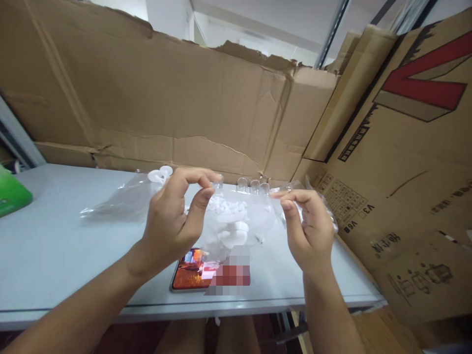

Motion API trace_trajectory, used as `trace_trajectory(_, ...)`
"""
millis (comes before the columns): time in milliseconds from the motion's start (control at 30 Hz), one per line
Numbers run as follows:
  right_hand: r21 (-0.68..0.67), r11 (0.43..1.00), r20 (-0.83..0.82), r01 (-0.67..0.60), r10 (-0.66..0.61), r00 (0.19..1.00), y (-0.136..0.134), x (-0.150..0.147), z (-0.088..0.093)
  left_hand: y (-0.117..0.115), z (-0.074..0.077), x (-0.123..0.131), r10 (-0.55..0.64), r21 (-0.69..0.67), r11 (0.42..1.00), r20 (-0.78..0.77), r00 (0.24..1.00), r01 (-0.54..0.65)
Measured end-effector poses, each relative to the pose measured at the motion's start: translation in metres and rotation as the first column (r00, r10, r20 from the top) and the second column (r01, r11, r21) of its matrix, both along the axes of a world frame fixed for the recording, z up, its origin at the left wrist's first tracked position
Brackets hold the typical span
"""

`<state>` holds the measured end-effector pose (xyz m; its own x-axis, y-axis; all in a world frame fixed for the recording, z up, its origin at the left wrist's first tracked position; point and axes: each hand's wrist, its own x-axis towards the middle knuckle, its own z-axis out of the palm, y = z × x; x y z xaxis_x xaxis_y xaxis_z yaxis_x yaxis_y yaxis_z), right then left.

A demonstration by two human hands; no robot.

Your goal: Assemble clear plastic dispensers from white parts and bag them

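Observation:
A clear plastic bag hangs upright between my hands above the table, its top edge stretched between them. My left hand is closed, thumb and forefinger pinching the bag's left upper corner. At the right upper corner, my right hand pinches the film between thumb and fingers. White round caps show low in the bag or just behind it; the see-through film makes this hard to tell. Small white pieces lie beyond them. Below the bag, a phone with a lit screen lies near the table's front edge.
Several clear ribbed cups stand along the back of the table. Another clear bag with white discs lies left. A green object sits at the far left. Cardboard walls enclose the back and right.

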<state>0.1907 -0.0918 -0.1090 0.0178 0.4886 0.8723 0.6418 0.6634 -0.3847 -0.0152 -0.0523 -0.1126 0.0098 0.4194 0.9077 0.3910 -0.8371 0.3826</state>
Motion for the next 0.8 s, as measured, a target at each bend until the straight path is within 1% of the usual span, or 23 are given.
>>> trace_trajectory(33,-0.017,1.000,-0.025,-0.016,0.016,1.000,0.000,0.000,-0.001,0.001,-0.002,0.001,-0.044,-0.047,0.998,0.032,0.999,0.046)
trace_trajectory(100,-0.017,1.000,-0.056,-0.022,0.021,0.998,-0.002,-0.001,0.000,0.003,-0.005,0.003,-0.051,-0.088,0.994,0.072,0.996,0.058)
trace_trajectory(200,-0.025,0.999,-0.079,-0.034,0.031,0.996,-0.003,0.000,0.001,0.005,-0.008,0.002,-0.012,-0.057,0.998,0.075,0.997,0.016)
trace_trajectory(300,-0.032,0.998,-0.114,-0.047,0.044,0.993,-0.004,0.000,0.001,0.005,-0.009,0.000,-0.014,-0.031,0.999,0.074,0.997,0.016)
trace_trajectory(367,-0.019,0.999,-0.147,-0.051,0.048,0.988,-0.004,-0.001,-0.001,0.004,-0.008,-0.001,-0.011,-0.043,0.999,0.065,0.998,0.014)
trace_trajectory(567,-0.037,0.997,-0.184,-0.074,0.066,0.981,-0.006,0.000,-0.005,0.000,-0.008,-0.006,-0.118,-0.124,0.984,0.091,0.989,0.129)
trace_trajectory(800,-0.083,0.992,-0.192,-0.095,0.078,0.978,-0.014,0.003,-0.005,-0.006,-0.007,-0.013,-0.146,-0.137,0.979,0.053,0.988,0.152)
